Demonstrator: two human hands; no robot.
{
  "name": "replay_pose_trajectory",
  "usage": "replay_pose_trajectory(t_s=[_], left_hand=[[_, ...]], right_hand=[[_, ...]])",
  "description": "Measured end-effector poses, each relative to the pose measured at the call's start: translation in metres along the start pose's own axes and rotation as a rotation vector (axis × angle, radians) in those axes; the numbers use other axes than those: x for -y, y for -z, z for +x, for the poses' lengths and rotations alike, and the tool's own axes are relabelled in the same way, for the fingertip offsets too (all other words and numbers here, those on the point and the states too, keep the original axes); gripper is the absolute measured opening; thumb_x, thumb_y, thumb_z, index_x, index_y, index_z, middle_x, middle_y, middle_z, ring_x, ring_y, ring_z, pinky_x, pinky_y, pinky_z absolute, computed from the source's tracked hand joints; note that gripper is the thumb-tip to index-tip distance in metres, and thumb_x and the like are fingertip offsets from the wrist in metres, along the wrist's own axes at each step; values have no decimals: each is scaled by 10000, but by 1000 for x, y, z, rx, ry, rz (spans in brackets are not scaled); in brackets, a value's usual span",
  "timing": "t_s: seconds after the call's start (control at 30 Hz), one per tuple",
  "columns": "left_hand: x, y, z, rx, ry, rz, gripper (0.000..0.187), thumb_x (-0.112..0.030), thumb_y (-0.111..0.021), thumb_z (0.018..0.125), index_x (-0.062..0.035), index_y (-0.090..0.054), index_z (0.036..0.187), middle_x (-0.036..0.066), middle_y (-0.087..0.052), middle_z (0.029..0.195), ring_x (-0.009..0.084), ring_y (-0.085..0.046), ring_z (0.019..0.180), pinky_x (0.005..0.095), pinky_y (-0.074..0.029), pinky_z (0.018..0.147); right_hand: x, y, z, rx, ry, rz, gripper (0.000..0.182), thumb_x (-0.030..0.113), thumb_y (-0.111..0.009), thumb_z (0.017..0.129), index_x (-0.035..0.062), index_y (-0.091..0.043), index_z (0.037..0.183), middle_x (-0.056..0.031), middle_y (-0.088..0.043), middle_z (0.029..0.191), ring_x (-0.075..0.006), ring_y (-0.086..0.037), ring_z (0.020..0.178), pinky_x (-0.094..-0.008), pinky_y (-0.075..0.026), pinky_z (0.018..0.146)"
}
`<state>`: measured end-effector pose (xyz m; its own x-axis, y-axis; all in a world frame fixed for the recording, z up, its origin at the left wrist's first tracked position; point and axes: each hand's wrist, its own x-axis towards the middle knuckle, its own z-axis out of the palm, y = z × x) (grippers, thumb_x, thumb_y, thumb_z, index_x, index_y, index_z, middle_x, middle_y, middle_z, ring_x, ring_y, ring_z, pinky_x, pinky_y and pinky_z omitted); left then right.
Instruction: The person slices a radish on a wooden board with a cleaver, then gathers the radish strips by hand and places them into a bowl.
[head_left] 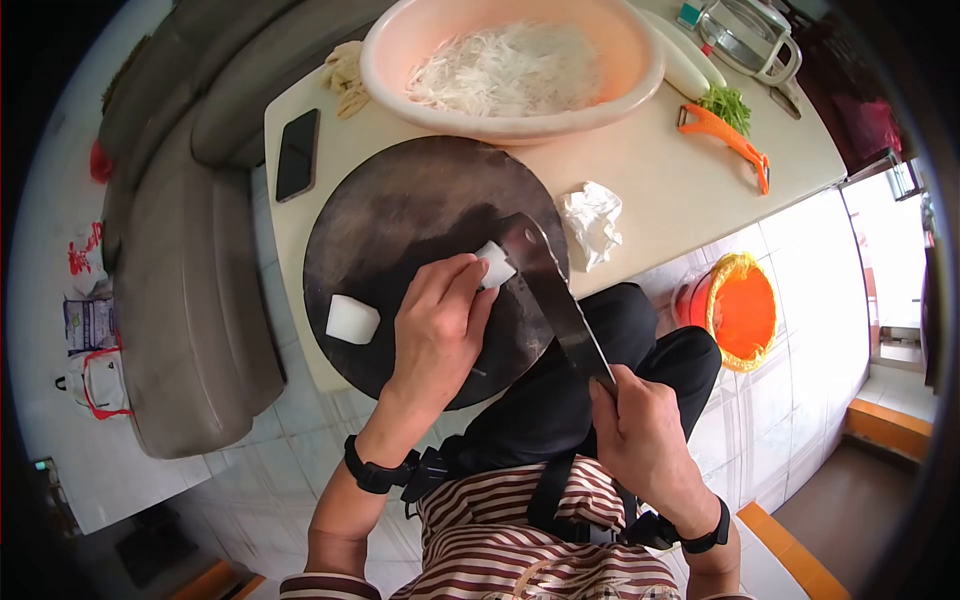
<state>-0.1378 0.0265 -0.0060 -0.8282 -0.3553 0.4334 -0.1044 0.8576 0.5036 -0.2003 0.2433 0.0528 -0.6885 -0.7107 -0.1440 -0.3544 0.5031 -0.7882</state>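
My left hand (440, 325) presses a white radish piece (495, 265) onto the round dark cutting board (390, 220), its fingertips on the piece. In my right hand (645, 425) is the handle of a kitchen knife (560, 310). The blade reaches up and left across the board's right side, its broad end right beside the held radish. A second white radish chunk (352, 320) lies on the board, left of my left hand. Whether the blade touches the held piece is hard to tell.
Behind the board stands a pink basin (510, 125) of white shreds. Around it lie a phone (298, 155), crumpled tissue (593, 222), orange peeler (725, 135), whole radishes (685, 60) and a glass pot (745, 40). An orange-lined bin (742, 312) is on the floor.
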Motion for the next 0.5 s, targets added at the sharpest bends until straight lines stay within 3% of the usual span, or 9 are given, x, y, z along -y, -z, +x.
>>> replay_pose_trajectory(t_s=[0.27,0.33,0.5], left_hand=[[3,-3,11,86,-61,120,280,-22,-754,779,-6,-674,1047,147,-672,1025,336,-642,920,391,-540,776],[5,-3,13,102,56,-31,280,-11,-746,784,-19,-683,1056,149,-669,1012,335,-641,916,381,-531,759],[12,-1,15,138,88,-115,228,-2,-729,781,-12,-681,1004,119,-659,982,329,-622,883,408,-516,766]], right_hand=[[-7,-1,3,25,-14,22,67,24,-606,879,-29,-568,892,-200,-558,592,-405,-582,545,-448,-454,497],[-7,-2,3,19,3,31,67,24,-608,878,-27,-568,889,-198,-552,585,-404,-577,540,-446,-448,493],[-6,-5,0,5,18,33,66,25,-609,879,-26,-566,886,-195,-546,581,-400,-573,534,-441,-443,488]])
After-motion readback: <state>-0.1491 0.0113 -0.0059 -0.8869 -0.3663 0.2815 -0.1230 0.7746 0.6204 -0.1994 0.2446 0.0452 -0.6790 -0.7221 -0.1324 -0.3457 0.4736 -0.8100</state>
